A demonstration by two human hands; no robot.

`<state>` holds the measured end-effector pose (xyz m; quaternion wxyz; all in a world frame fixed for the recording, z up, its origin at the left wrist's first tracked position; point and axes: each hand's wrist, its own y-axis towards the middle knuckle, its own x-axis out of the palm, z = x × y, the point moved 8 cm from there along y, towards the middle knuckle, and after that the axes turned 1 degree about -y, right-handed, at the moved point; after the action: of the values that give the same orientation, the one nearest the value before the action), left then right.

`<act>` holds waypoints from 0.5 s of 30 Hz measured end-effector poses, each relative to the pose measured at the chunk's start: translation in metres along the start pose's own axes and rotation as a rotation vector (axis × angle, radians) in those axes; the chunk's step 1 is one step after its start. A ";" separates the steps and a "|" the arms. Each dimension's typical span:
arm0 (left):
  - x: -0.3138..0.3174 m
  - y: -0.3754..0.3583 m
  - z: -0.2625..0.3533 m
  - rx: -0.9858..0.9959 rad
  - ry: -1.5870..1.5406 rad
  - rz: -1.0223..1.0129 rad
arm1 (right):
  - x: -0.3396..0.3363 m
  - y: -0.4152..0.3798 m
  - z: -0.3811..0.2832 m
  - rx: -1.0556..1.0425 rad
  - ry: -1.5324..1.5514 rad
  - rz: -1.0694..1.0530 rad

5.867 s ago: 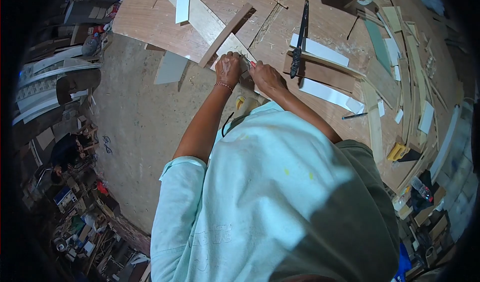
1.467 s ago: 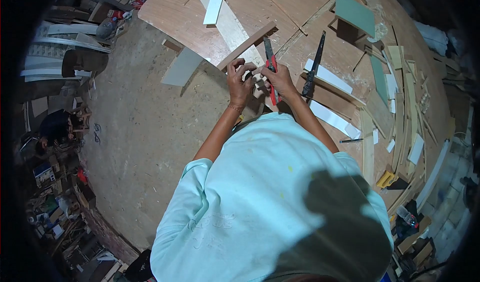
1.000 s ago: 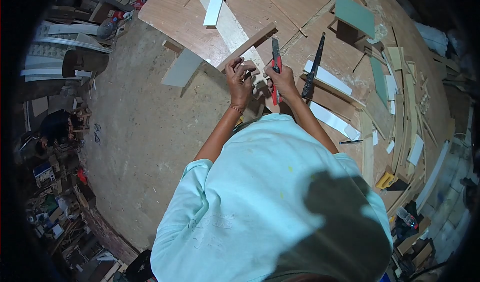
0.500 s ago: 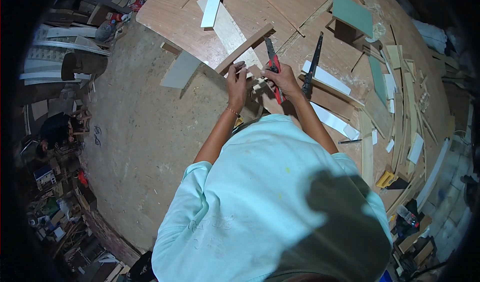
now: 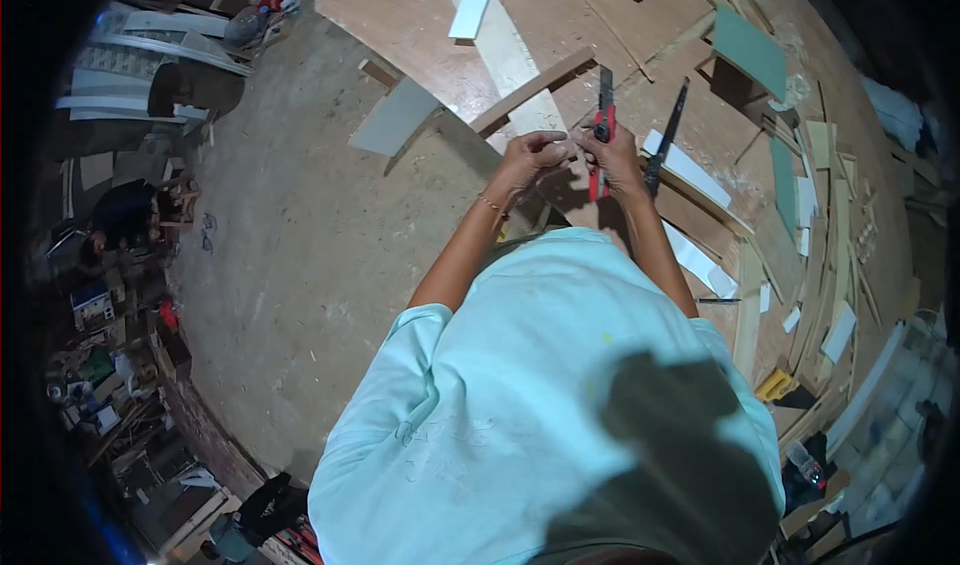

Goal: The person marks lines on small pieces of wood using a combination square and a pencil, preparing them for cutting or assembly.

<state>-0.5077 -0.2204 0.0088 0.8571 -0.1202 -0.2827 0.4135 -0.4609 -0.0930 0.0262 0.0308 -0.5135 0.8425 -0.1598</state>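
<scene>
My right hand (image 5: 614, 155) is closed round a red utility knife (image 5: 602, 130), its blade extended and pointing toward the far side of the table. Close beside it, my left hand (image 5: 532, 160) has its fingers curled inward in a pinch. The fingertips of both hands almost meet, and whatever sits between them is too small and covered to make out. Just beyond the left hand, a brown wooden strip (image 5: 535, 89) lies across a pale board (image 5: 515, 60). A long dark saw-like blade (image 5: 668, 135) lies to the right of my right hand.
The wooden table (image 5: 400, 10) carries a white strip (image 5: 475, 0), a green-topped wooden piece (image 5: 748, 53) and several thin slats (image 5: 843, 225) on the right. A yellow-handled tool (image 5: 775, 385) lies near its edge. Another person (image 5: 125, 213) is far left, across the floor.
My hands have come closer together, and the small wooden piece seen between them is now mostly covered. The knife stays in my right hand. The whole view has shifted, moving the table rightward.
</scene>
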 end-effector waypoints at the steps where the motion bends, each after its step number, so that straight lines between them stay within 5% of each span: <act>1: 0.008 0.000 0.001 -0.018 -0.078 -0.004 | -0.005 -0.001 -0.001 0.000 -0.010 0.015; 15: -0.006 0.004 0.003 0.054 0.077 0.046 | 0.008 -0.006 -0.004 0.039 0.053 -0.055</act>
<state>-0.5154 -0.2227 0.0071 0.8605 -0.1195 -0.2355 0.4356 -0.4608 -0.1012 0.0327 0.0142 -0.5315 0.8252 -0.1905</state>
